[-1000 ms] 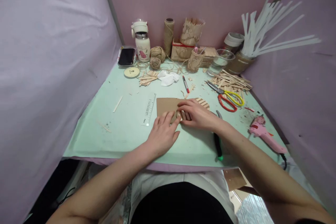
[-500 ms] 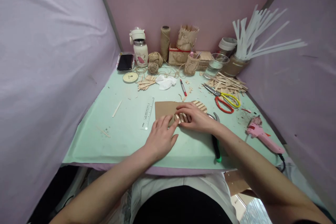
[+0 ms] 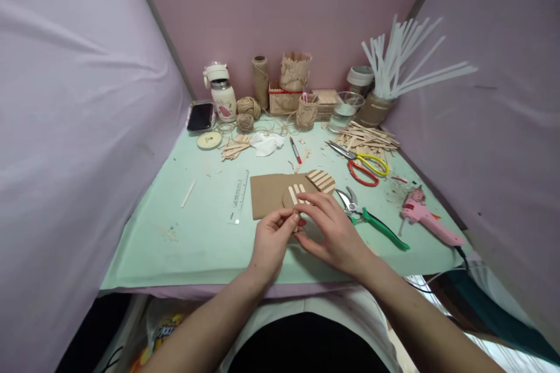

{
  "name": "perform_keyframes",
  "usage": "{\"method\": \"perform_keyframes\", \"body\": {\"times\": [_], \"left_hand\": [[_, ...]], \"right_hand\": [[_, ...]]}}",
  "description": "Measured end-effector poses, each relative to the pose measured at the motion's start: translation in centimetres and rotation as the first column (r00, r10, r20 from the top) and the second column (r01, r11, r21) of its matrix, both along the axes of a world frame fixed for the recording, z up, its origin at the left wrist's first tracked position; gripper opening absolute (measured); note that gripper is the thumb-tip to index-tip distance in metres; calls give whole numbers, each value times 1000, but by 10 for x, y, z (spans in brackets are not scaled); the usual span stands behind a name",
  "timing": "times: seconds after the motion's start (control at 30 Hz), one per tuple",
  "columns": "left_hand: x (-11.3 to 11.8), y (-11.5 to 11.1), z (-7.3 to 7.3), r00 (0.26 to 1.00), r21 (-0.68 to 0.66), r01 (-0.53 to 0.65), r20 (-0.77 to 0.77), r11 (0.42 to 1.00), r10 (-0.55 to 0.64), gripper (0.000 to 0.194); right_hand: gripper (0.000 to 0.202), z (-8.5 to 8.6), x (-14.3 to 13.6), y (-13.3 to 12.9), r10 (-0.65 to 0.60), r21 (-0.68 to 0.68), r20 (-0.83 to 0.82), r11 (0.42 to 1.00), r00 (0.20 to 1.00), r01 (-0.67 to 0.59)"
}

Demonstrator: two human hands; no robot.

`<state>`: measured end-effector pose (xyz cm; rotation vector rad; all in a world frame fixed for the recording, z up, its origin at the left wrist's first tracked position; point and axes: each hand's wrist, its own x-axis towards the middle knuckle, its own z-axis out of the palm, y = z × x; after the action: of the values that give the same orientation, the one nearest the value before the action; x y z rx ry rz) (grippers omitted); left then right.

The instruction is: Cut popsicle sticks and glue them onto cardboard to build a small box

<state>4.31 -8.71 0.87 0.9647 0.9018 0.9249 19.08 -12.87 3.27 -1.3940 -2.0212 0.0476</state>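
My left hand (image 3: pixel 273 239) is closed in a pinch near the table's front, on something too small to make out. Beside it, my right hand (image 3: pixel 330 230) has its fingers apart, with the fingertips close to the left thumb and over a cardboard disc. That disc carries pale wooden strips (image 3: pixel 294 192) and is partly hidden by my fingers. A second striped disc (image 3: pixel 321 180) lies behind it. Under both is a brown cardboard sheet (image 3: pixel 266 192). Green-handled pruners (image 3: pixel 378 227) rest to the right of my right hand.
A clear ruler (image 3: pixel 238 197) lies left of the cardboard. Scissors (image 3: pixel 365 160), a pink glue gun (image 3: pixel 431 221) and its cord are at the right. Wooden sticks (image 3: pixel 367 137), a water cup (image 3: pixel 345 111), a bottle (image 3: pixel 223 99) and twine (image 3: pixel 248 108) stand or lie behind.
My hands have moved off the front disc towards me, and its strips show more. The left fingers have closed into a pinch. The pruners are now in fuller view, and the camera view has shifted.
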Motion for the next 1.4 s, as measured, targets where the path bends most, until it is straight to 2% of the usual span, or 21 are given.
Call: {"method": "perform_keyframes", "body": {"times": [0.07,0.1,0.13,0.2,0.23,0.3,0.4,0.5,0.57,0.67,0.77,0.87,1.0,1.03,1.1,1.17,1.23,1.33,1.4], "left_hand": [[4,-3,-3,1000,-34,-30,-7,999,30,23],[5,-4,-5,999,-37,-37,-19,999,36,23],[5,-5,-6,999,-31,-42,-33,999,41,23],[3,-5,-8,997,-10,-45,-61,999,44,23],[2,-5,-9,996,2,-45,-73,999,45,23],[2,-6,-9,995,27,-41,-95,999,44,22],[3,-7,-10,992,55,-46,-116,997,52,22],[3,-7,-10,992,50,-49,-118,998,55,23],[2,-7,-10,991,30,-52,-121,998,55,24],[0,-6,-10,992,-14,-57,-111,998,55,26],[-1,-8,-7,997,-65,-46,-60,997,42,25],[-2,-15,1,999,-68,35,-23,997,-37,20],[-8,-29,13,952,-22,286,119,958,-281,14],[-9,-33,16,935,-22,323,161,946,-315,14],[-13,-40,21,921,-27,355,182,934,-345,14],[-15,-47,25,931,-33,349,123,936,-343,14],[-15,-51,27,931,-18,365,15,931,-365,16],[-12,-53,26,921,38,376,-122,926,-369,18],[-10,-52,22,946,55,302,-137,952,-292,16]], "right_hand": [[66,-8,11,-12,-99,-68,74,992,992,104],[80,-12,19,-19,-191,-93,126,975,974,203],[90,-18,27,-25,-311,-98,188,938,931,333],[102,-28,42,-38,-496,-128,316,822,809,554],[103,-33,47,-44,-535,-151,370,773,760,617],[99,-40,52,-51,-548,-187,437,721,714,668],[78,-45,53,-53,-557,-193,435,710,708,677],[61,-42,52,-52,-598,-186,297,728,744,660],[62,-34,50,-55,-589,-191,140,773,796,605],[64,-15,44,-66,-495,-254,-73,849,866,464],[67,-1,32,-74,-402,-336,-205,885,892,322],[66,-2,19,-76,-384,-413,-377,884,843,218],[63,-11,-2,-75,-372,-403,-626,907,685,123],[62,-12,-7,-75,-366,-404,-641,908,675,109],[61,-13,-15,-75,-379,-413,-596,901,708,135],[63,-14,-20,-74,-412,-369,-473,895,779,250],[65,-16,-22,-71,-423,-258,-327,900,845,351],[66,-17,-23,-66,-363,-142,-183,929,914,341],[69,-16,-24,-63,-323,-136,-115,942,939,307]]}}
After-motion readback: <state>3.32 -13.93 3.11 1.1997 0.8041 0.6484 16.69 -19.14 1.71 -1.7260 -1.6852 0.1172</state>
